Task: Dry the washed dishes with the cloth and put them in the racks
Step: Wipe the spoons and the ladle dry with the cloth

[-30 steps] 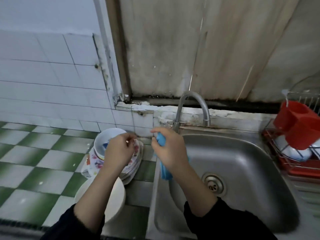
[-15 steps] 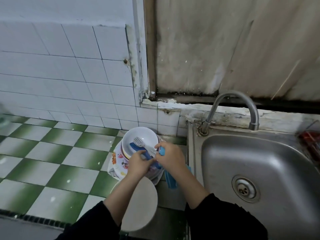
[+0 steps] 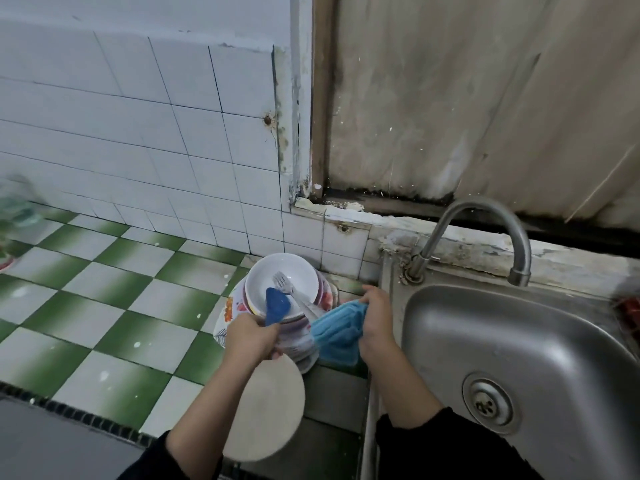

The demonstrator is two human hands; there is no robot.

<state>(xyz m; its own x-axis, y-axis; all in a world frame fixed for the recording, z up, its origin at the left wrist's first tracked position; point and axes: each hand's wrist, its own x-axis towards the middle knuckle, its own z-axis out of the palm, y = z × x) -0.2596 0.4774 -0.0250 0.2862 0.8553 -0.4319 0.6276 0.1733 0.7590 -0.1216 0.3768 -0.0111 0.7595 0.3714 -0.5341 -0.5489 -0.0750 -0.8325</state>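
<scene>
Now left hand grips utensil, right hand cloth, beside sink edge.

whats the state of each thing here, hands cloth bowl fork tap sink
left hand, grips the blue spoon
right hand, grips the blue cloth
white bowl, upright atop the plate stack
fork, lying in the bowl
tap, off, no water running
sink, no dishes or water inside

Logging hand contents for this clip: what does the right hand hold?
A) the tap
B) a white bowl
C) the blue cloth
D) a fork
C: the right hand grips the cloth beside the sink, while the fork lies in the bowl and the left hand holds a blue utensil.
</scene>
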